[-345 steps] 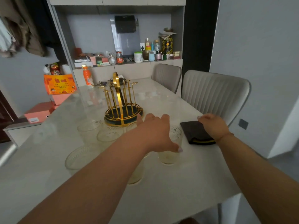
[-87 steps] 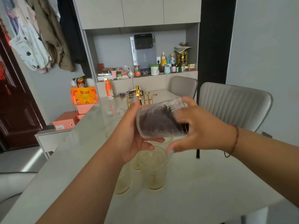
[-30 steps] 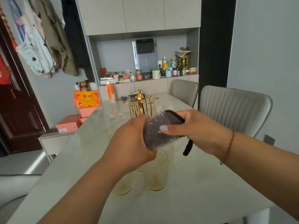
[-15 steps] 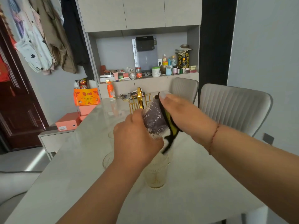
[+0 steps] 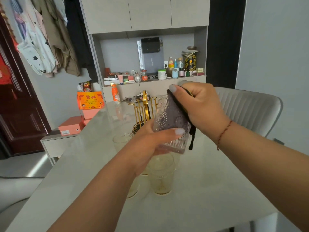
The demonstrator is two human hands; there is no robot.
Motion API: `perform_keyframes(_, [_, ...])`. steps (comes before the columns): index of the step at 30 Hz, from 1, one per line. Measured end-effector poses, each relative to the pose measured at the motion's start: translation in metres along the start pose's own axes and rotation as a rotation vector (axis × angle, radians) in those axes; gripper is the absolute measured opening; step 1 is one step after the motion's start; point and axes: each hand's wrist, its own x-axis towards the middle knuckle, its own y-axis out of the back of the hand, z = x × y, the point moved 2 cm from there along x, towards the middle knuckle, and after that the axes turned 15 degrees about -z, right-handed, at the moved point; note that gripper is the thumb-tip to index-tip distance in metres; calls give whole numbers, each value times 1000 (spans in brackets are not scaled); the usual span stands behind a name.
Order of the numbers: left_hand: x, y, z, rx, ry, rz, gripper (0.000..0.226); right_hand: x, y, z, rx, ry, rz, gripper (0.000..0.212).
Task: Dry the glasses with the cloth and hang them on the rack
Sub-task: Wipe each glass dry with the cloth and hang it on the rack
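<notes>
While left hand grips glass, right hand pinches cloth — no legible labels.

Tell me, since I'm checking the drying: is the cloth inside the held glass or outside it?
Inside. The dark cloth shows through the patterned wall of the glass, pushed in by the right hand; the left hand grips the glass.

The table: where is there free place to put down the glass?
Bare table lies right of the standing glasses, toward the chair. Crowded: those glasses in front of the gold rack.
</notes>
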Motion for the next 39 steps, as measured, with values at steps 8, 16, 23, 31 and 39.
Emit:
perform_keyframes(8, [2, -7, -3, -239, -173, -72, 58, -1, -2, 0, 291, -30, 25, 67])
perform_keyframes(16, [-7, -4, -3, 262, -3, 166, 91, -3, -6, 2, 130, -81, 6, 62])
perform_keyframes(23, [-5, -4, -5, -259, -211, -63, 51, -2, -6, -8, 402, -72, -17, 62])
perform_keyframes(31, [-4, -2, 0, -93, -107, 40, 99, 5, -3, -16, 256, -71, -22, 54])
perform_keyframes(39, [-9, -6, -3, -617, -149, -287, 64, 0, -5, -12, 511, -97, -31, 43])
